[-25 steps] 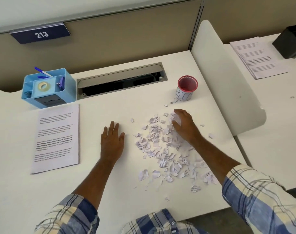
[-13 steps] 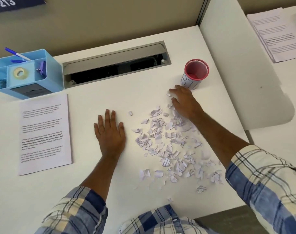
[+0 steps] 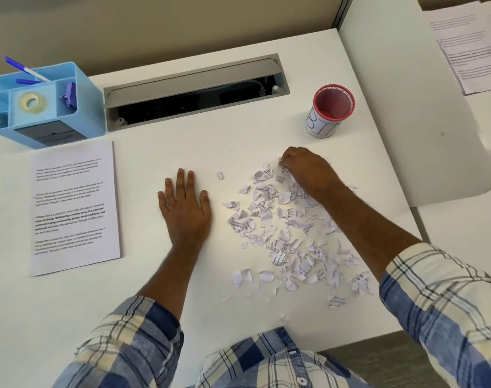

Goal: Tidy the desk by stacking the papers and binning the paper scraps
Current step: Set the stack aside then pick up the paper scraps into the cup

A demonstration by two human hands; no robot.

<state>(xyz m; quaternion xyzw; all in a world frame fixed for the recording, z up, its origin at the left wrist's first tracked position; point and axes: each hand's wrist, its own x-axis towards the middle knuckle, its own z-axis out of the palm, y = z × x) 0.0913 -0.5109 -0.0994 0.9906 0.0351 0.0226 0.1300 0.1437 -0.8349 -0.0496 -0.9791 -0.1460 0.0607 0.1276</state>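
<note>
Several torn paper scraps (image 3: 283, 228) lie scattered over the right half of the white desk (image 3: 238, 152). My right hand (image 3: 306, 170) sits at the pile's far edge, knuckles up, with its fingers curled round a few scraps. My left hand (image 3: 185, 208) lies flat on the bare desk, just left of the pile, holding nothing. A red mesh cup with a paper label, the bin (image 3: 332, 110), stands upright beyond my right hand. One printed sheet or thin stack of paper (image 3: 73, 205) lies at the left.
A blue desk organiser (image 3: 42, 105) with pens and tape stands at the back left. An open grey cable tray (image 3: 194, 91) runs along the back. A white divider panel (image 3: 406, 107) borders the right side, with more printed papers (image 3: 474, 51) on the desk beyond it.
My right hand reached out towards the stray scraps by the cup, then drew back to the pile's far edge with its fingers curling. My left hand stayed flat. The view tilted down.
</note>
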